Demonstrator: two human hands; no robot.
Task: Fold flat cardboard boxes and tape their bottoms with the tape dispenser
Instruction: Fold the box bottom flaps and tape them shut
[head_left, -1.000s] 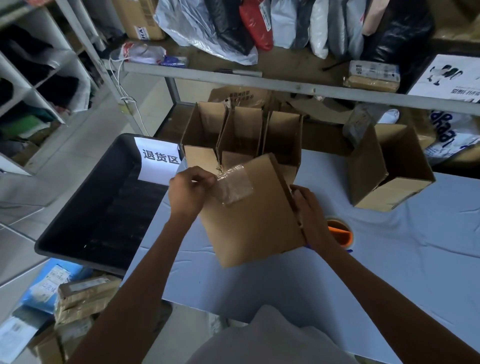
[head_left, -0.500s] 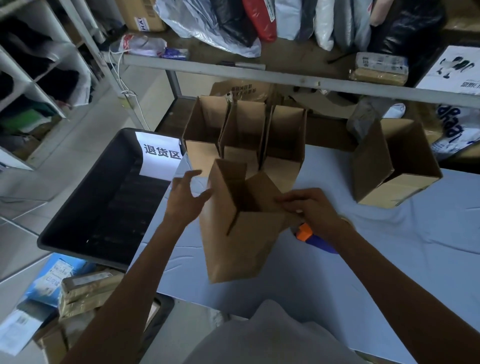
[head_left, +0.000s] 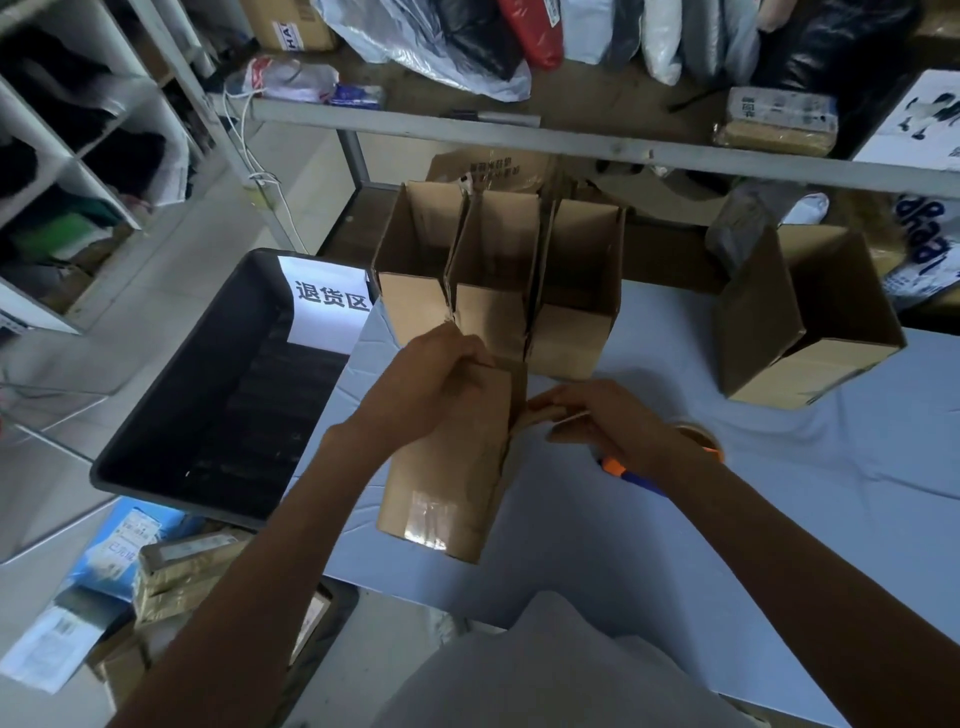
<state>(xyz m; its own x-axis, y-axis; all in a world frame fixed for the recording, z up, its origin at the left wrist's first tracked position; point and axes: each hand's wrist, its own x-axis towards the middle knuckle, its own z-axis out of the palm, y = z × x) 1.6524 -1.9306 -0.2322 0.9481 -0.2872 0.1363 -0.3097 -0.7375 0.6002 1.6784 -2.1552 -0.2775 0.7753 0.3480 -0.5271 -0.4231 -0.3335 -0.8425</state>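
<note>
Parcel packing room (boxes (head_left: 571, 332), shelved bags (head_left: 535, 31))

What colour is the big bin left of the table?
The bin is black, with a white label; the head view shows it.

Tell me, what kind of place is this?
Probably a parcel packing or returns room: cardboard boxes lined up on the table, bagged goods on the shelf, a black bin signed "returns area".

Tape dispenser (head_left: 614, 465) mostly hidden behind right hand (head_left: 597, 422), white poster (head_left: 922, 122) cut by edge
</note>
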